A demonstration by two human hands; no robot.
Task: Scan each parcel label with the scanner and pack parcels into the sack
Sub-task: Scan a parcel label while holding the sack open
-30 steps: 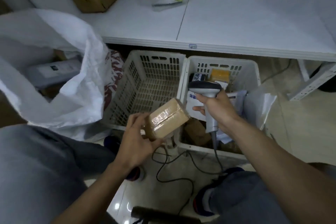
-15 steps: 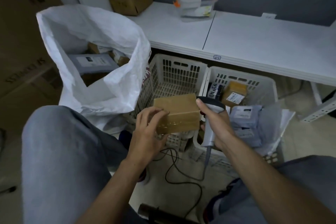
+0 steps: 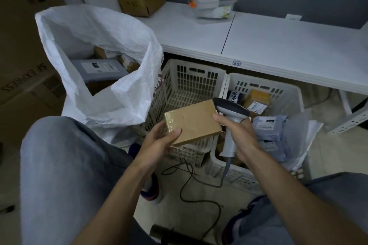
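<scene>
A flat brown taped parcel [image 3: 194,121] is held over the baskets, its plain broad face up, no label showing. My left hand [image 3: 161,143] grips its near left corner, thumb on top. My right hand [image 3: 237,131] grips the grey handheld scanner [image 3: 232,113] by its handle, the head right against the parcel's far right edge, and a fingertip touches that edge. The white woven sack [image 3: 99,49] stands open at the left with several parcels inside, a grey labelled one on top.
Two white slatted baskets stand under a white table [image 3: 278,45]: the left basket [image 3: 191,83] shows no parcels, the right basket [image 3: 264,89] holds several. The scanner's cable [image 3: 199,191] loops on the floor between my knees. A clear tub [image 3: 214,4] and cardboard boxes sit behind.
The parcel was turned from tilted on edge to lying flat with its broad face up, and the scanner head came against its right edge. The view swung left toward the sack.
</scene>
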